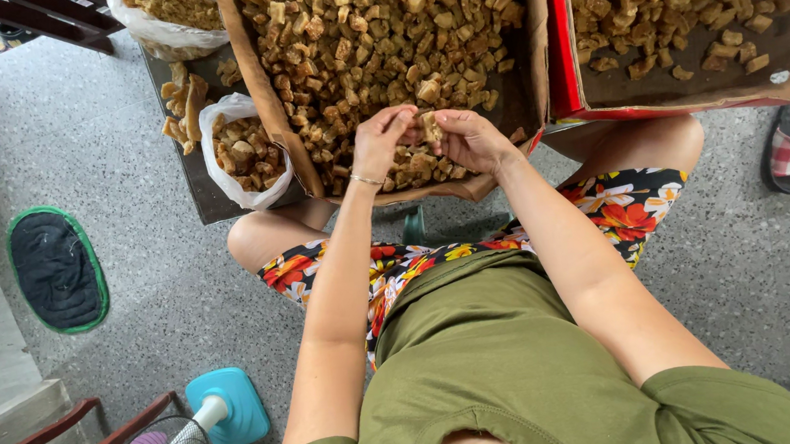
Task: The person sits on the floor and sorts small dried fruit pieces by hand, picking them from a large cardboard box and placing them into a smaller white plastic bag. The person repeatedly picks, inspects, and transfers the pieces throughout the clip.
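Together, both hands, left hand (380, 143) and right hand (470, 139), pinch one brown chunk (428, 128) at frame centre, over the cardboard tray (279, 98); seemingly splitting it, needing steady opposing pulls.

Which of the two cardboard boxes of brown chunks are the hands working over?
The fuller box, beside the plastic bag; both hands hold a chunk over its near edge.

Both arms reach forward, bare, elbows bent slightly outward. The left hand (380, 143) and right hand (469, 139) meet at the middle, palms turned inward, fingers (401, 118) curled and pinched together, touching.
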